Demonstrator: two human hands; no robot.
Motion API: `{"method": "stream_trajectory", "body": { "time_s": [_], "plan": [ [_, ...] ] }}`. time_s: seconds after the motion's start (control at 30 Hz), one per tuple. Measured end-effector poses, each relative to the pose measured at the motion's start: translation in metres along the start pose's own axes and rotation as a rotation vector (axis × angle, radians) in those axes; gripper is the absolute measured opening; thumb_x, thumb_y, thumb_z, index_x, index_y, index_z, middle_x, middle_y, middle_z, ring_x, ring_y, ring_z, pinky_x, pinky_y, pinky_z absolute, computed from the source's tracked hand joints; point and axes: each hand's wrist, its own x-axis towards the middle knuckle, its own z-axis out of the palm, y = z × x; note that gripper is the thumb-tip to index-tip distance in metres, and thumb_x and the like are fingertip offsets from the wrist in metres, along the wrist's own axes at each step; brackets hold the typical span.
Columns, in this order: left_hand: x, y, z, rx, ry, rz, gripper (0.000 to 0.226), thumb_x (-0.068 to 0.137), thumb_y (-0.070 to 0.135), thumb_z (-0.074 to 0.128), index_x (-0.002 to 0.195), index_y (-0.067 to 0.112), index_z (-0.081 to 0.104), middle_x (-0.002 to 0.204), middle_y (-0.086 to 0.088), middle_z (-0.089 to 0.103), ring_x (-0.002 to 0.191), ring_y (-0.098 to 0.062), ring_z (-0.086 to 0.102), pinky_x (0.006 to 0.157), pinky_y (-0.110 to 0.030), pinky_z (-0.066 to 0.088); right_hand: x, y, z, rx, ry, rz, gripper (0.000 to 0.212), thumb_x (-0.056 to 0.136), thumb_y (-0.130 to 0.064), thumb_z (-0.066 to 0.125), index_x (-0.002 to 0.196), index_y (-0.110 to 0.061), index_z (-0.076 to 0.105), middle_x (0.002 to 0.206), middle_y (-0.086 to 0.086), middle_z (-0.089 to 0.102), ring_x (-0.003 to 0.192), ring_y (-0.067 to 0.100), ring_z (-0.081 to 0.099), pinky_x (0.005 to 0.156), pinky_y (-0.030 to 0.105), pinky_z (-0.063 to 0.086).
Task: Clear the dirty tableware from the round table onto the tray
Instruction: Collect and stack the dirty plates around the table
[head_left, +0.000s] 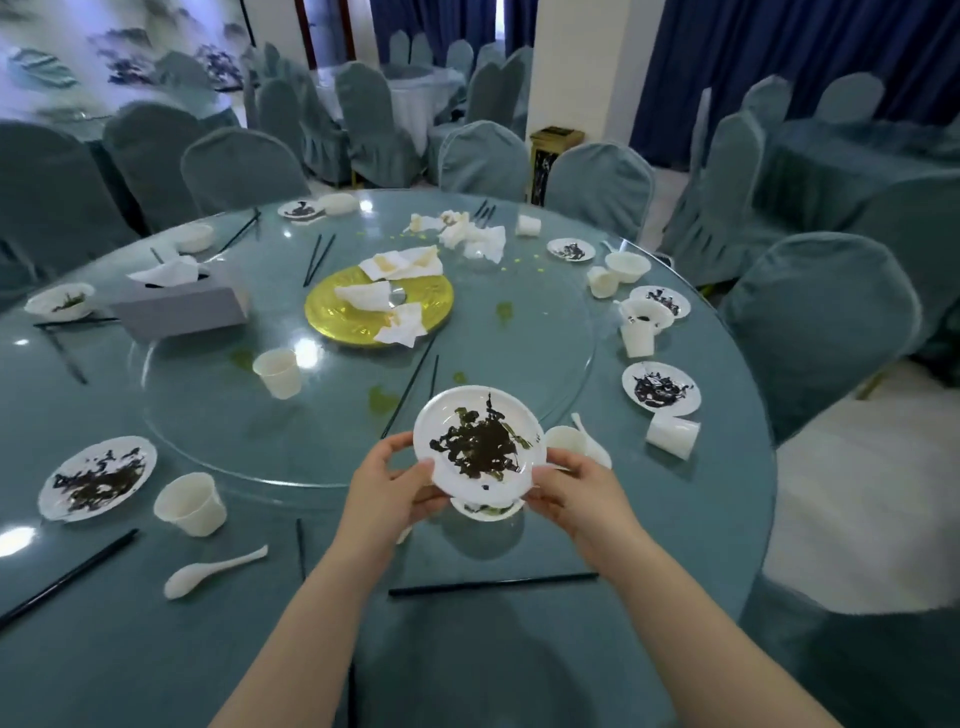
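Seven dirty plates (479, 439), seven cups (191, 503), four bowls (627, 266), two spoons (213, 570), one tissue box (179, 306)

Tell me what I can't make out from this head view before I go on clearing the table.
- Tray: not in the head view at all, so its place cannot be told.
- Bowl under the held plate: mostly hidden by the plate and both hands, left hand, right hand; contents unclear.
- Chopstick at lower left: cut off by the frame edge.
- Far plate: too small to tell what the residue is.
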Motion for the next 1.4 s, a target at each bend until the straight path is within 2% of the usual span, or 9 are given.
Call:
{"method": "stream_trajectory", "body": {
  "time_s": [0.17,0.4,0.53,0.63,0.73,0.83,0.93,1.03,1.4],
  "plan": [
    [0.049,-0.007,0.068,0.022,-0.007,-0.056,0.024,0.092,0.004,0.056,0.103,0.026,0.055,0.078,-0.009,0.074,0.064,-0.02,0.07,0.058,-0.028,0.057,0.049,-0.031,-0.069,-0.025,0.061,0.015,0.017,0.086,-0.008,0.063,0.102,-0.014,0.065,0.083,0.005,0.075,0.069,0.016,0.068,0.07,0.027,0.057],
    [0.113,-0.022,0.152,0.008,0.048,-0.111,0.027,0.091,0.006,0.057,0.109,0.025,0.056,0.084,-0.007,0.075,0.069,-0.02,0.072,0.056,-0.022,0.054,0.145,-0.071,-0.189,-0.041,0.258,0.021,0.014,0.084,-0.004,0.064,0.096,-0.012,0.065,0.08,0.008,0.07,0.061,0.013,0.064,0.055,0.021,0.051],
    [0.138,-0.029,0.18,-0.001,0.108,-0.151,0.025,0.093,0.004,0.055,0.11,0.021,0.055,0.078,-0.006,0.075,0.064,-0.018,0.071,0.053,-0.022,0.053,0.205,-0.071,-0.247,-0.272,0.424,0.007,0.011,0.085,-0.004,0.062,0.094,-0.008,0.066,0.073,0.006,0.067,0.054,0.012,0.057,0.054,0.023,0.047],
    [0.151,-0.031,0.192,-0.001,0.158,-0.164,0.024,0.093,0.005,0.055,0.109,0.022,0.055,0.077,-0.005,0.075,0.062,-0.017,0.07,0.053,-0.022,0.053,0.244,-0.061,-0.277,-0.478,0.526,0.04,0.013,0.083,-0.012,0.065,0.093,-0.003,0.066,0.069,0.007,0.065,0.059,0.021,0.057,0.065,0.036,0.05],
    [0.156,-0.031,0.195,0.001,0.19,-0.168,0.023,0.093,0.006,0.055,0.109,0.023,0.056,0.078,-0.005,0.075,0.064,-0.018,0.07,0.054,-0.023,0.054,0.267,-0.051,-0.287,-0.555,0.514,0.097,0.02,0.084,-0.024,0.067,0.073,-0.007,0.065,0.06,0.007,0.066,0.055,0.024,0.062,0.079,0.046,0.056],
    [0.157,-0.031,0.197,0.005,0.209,-0.164,0.023,0.093,0.006,0.055,0.107,0.024,0.056,0.078,-0.005,0.075,0.063,-0.017,0.07,0.053,-0.022,0.053,0.28,-0.048,-0.288,-0.623,0.521,0.117,0.027,0.083,-0.025,0.067,0.061,-0.01,0.065,0.053,0.004,0.067,0.05,0.022,0.066,0.072,0.043,0.058],
    [0.155,-0.031,0.2,-0.002,0.217,-0.159,0.022,0.093,0.006,0.055,0.104,0.025,0.057,0.081,-0.006,0.074,0.063,-0.016,0.07,0.054,-0.022,0.054,0.279,-0.055,-0.287,-0.609,0.525,0.197,0.016,0.079,-0.013,0.06,0.064,-0.006,0.063,0.05,0.004,0.065,0.046,0.017,0.066,0.054,0.03,0.056],
    [0.148,-0.032,0.2,-0.011,0.2,-0.147,0.02,0.093,0.006,0.056,0.104,0.023,0.057,0.08,-0.005,0.074,0.063,-0.015,0.07,0.055,-0.021,0.054,0.268,-0.065,-0.285,-0.454,0.518,0.224,0.009,0.08,-0.004,0.054,0.072,-0.006,0.056,0.05,0.008,0.062,0.033,0.01,0.057,0.032,0.016,0.038],
    [0.072,-0.02,0.194,-0.062,0.036,-0.077,0.027,0.095,0.012,0.054,0.12,0.017,0.059,0.088,-0.004,0.073,0.071,-0.018,0.066,0.061,-0.023,0.056,0.126,-0.115,-0.242,-0.164,0.352,0.011,0.004,0.087,-0.01,0.06,0.084,-0.008,0.058,0.048,0.001,0.063,0.034,0.004,0.047,0.033,0.015,0.034]
  ]
}}
